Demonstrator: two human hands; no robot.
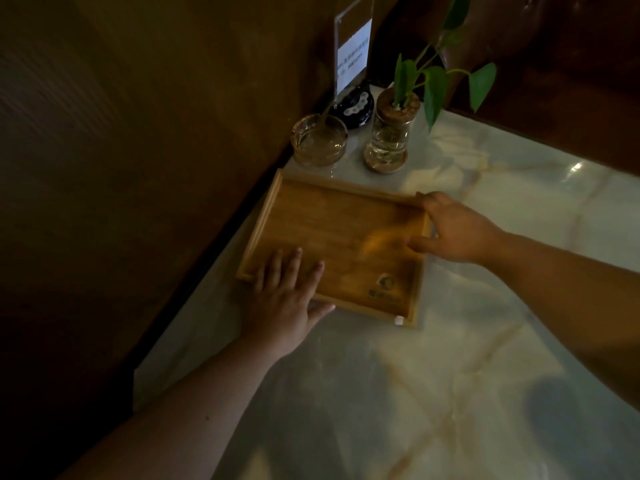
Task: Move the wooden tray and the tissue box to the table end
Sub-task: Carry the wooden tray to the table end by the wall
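An empty wooden tray [339,230] with a dark logo in its near right corner lies flat on the marble table [433,375], close to the dark wall. My left hand [287,292] grips the tray's near left rim, fingers spread inside it and thumb along the outside edge. My right hand [453,230] holds the tray's right rim near the far corner, thumb inside the tray. No tissue box is in view.
Beyond the tray stand a glass ashtray [319,140], a glass jar with a green plant [389,133], a black round object [353,105] and an acrylic sign holder [352,46]. A brown wall runs along the table's left edge.
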